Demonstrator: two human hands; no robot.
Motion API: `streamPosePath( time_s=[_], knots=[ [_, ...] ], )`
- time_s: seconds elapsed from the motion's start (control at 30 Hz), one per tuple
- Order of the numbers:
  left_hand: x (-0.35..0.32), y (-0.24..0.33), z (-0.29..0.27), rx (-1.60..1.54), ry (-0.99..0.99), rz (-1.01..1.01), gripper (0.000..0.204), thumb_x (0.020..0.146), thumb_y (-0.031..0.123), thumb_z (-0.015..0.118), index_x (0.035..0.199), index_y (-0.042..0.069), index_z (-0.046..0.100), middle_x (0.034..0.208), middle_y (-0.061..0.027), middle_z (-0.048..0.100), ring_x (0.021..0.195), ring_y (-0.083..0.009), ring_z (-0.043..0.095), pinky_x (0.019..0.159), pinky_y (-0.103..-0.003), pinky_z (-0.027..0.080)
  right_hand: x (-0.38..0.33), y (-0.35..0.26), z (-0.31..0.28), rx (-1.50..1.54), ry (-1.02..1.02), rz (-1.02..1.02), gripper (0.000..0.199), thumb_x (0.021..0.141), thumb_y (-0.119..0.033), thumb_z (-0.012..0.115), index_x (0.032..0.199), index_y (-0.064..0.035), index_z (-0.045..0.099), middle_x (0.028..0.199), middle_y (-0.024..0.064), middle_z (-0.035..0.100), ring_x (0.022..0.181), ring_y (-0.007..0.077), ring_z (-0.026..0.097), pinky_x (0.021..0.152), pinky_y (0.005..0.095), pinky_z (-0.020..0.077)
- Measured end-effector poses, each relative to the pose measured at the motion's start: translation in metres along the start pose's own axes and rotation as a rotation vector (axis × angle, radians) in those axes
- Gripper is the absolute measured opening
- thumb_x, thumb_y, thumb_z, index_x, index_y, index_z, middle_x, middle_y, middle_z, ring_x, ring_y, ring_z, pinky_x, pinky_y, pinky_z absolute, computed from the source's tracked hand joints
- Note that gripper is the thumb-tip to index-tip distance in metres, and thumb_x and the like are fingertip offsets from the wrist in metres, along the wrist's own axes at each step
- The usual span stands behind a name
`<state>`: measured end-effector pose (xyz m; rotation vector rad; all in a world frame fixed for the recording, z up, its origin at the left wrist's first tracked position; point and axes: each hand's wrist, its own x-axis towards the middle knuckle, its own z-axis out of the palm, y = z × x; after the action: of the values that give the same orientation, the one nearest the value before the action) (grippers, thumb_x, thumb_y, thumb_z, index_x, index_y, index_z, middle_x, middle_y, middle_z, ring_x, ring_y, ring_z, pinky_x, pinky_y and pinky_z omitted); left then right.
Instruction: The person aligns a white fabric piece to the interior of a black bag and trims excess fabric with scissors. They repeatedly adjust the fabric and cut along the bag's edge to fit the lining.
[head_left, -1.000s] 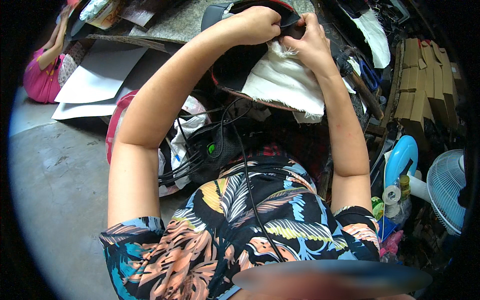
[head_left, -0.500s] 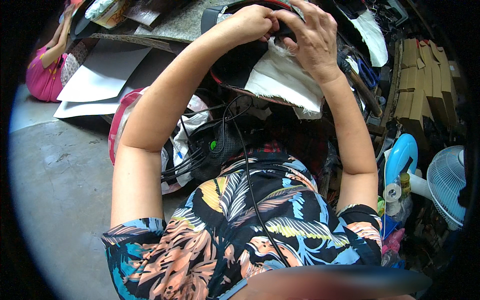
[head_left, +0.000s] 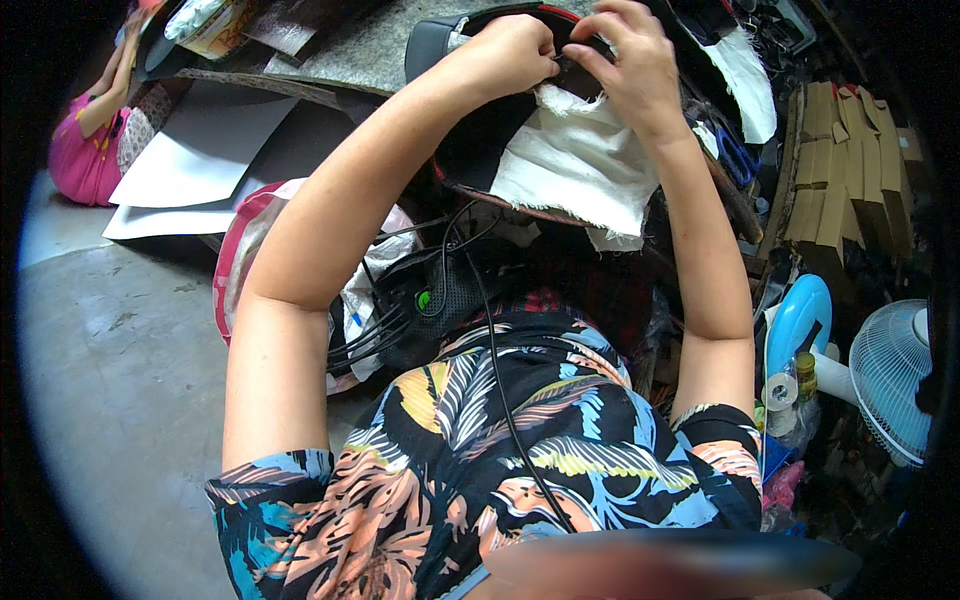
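Observation:
My left hand [head_left: 515, 55] is at the top middle, its fingers curled together in a pinch; what lies between them is too small to make out. Just right of it, my right hand [head_left: 632, 75] has its fingers bent and apart, tips close to the left hand's. Below both hands hangs a white cloth piece with frayed edges [head_left: 575, 160]. It lies over a black, red-edged item [head_left: 465, 140], whose kind is partly hidden by my arm and the cloth.
A grey worktop [head_left: 345, 45] spans the back, with white sheets [head_left: 205, 150] sticking out at its left. Below hang black cables [head_left: 480, 280]. At right are folded cardboard pieces [head_left: 845, 160] and a fan [head_left: 890, 375]. A person in pink [head_left: 85, 150] sits far left.
My hands have drawn slightly apart; the right hand's fingers have spread from the left hand's. The white cloth has shifted a little and lies more rumpled.

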<state>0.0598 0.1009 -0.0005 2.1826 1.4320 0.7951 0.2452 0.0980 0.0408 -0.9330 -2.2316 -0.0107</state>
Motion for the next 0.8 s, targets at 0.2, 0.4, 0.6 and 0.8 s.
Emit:
streamPosePath(
  time_s=[0.2,0.4,0.6,0.8],
  knots=[
    [0.008,-0.007,0.002,0.009,-0.102,-0.106,0.016,0.083,0.015,0.069,0.088,0.0,0.072,0.074,-0.0172,0.071,0.069,-0.0275,0.072,0.066,-0.039,0.056,-0.029,-0.033,-0.015,-0.261,-0.223,-0.288,0.037,0.078,-0.043,0.08,0.097,-0.0126,0.071,0.098,-0.0002,0.066,0.1,0.0185,0.061,0.088,0.0368,0.0435],
    [-0.01,0.021,-0.01,-0.208,-0.123,-0.241,0.021,0.091,0.011,0.058,0.097,-0.008,0.064,0.086,-0.0232,0.069,0.064,-0.0313,0.071,0.056,-0.038,0.06,-0.03,-0.005,-0.002,-0.067,-0.127,0.243,0.025,0.093,-0.037,0.065,0.096,-0.0141,0.073,0.078,0.0129,0.071,0.073,0.0338,0.071,0.066,0.0441,0.0555],
    [-0.015,0.031,-0.014,-0.155,-0.105,-0.229,0.021,0.096,0.015,0.056,0.101,-0.004,0.061,0.077,-0.0164,0.066,0.057,-0.0237,0.069,0.053,-0.037,0.055,-0.033,0.004,0.005,-0.157,-0.195,0.361,0.027,0.095,-0.039,0.062,0.095,-0.013,0.071,0.078,0.0157,0.071,0.075,0.0351,0.071,0.067,0.0459,0.0556],
    [-0.024,0.03,-0.004,0.017,-0.004,-0.031,0.038,0.085,0.028,0.07,0.097,-0.007,0.062,0.085,-0.0258,0.066,0.081,-0.0388,0.068,0.072,-0.044,0.053,-0.035,-0.005,-0.003,-0.049,-0.195,0.424,0.032,0.093,-0.042,0.065,0.096,-0.0109,0.071,0.075,0.0143,0.071,0.073,0.0356,0.071,0.066,0.0448,0.0549]
  ],
)
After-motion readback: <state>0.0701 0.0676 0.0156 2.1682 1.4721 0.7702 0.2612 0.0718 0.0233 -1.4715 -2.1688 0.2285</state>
